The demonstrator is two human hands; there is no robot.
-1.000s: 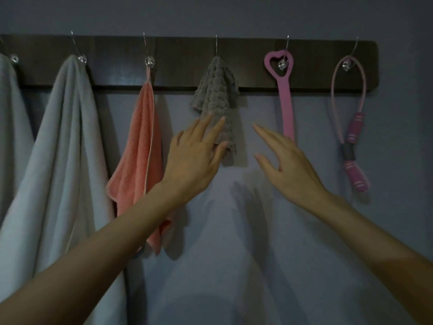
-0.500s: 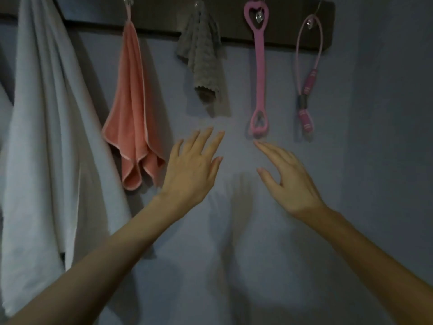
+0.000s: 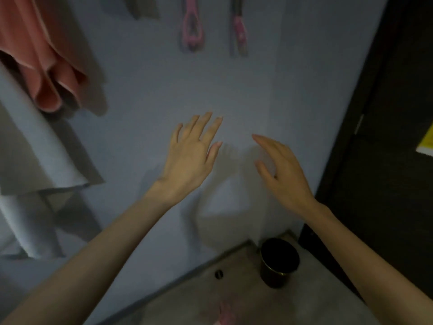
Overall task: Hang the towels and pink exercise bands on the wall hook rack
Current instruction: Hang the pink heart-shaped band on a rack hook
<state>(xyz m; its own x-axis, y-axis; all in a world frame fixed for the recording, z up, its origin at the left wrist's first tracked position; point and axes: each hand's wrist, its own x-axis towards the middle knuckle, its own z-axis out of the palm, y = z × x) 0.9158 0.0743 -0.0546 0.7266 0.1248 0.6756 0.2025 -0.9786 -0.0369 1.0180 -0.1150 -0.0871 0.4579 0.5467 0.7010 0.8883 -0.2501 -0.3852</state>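
My left hand [image 3: 191, 153] and my right hand [image 3: 283, 170] are both held out in front of the blue wall with fingers spread, holding nothing. Far above them hang the lower ends of the pink heart-loop band [image 3: 192, 31] and the pink tube band with handles [image 3: 240, 31]. The bottom of the grey towel [image 3: 143, 7] shows at the top edge. The salmon towel [image 3: 39, 59] hangs at the upper left, and the white towel [image 3: 35, 148] drapes below it. The hook rack is out of view. A blurred pink item [image 3: 225, 313] lies on the floor at the bottom edge.
A dark round bin [image 3: 278, 261] stands on the grey floor [image 3: 187, 301] in the corner by a dark door frame [image 3: 365, 137] at the right. A small floor drain [image 3: 218, 274] sits left of the bin.
The view has tilted downward, so the rack left the frame and the floor and bin came in. Both hands have lowered away from the hanging items and stay empty.
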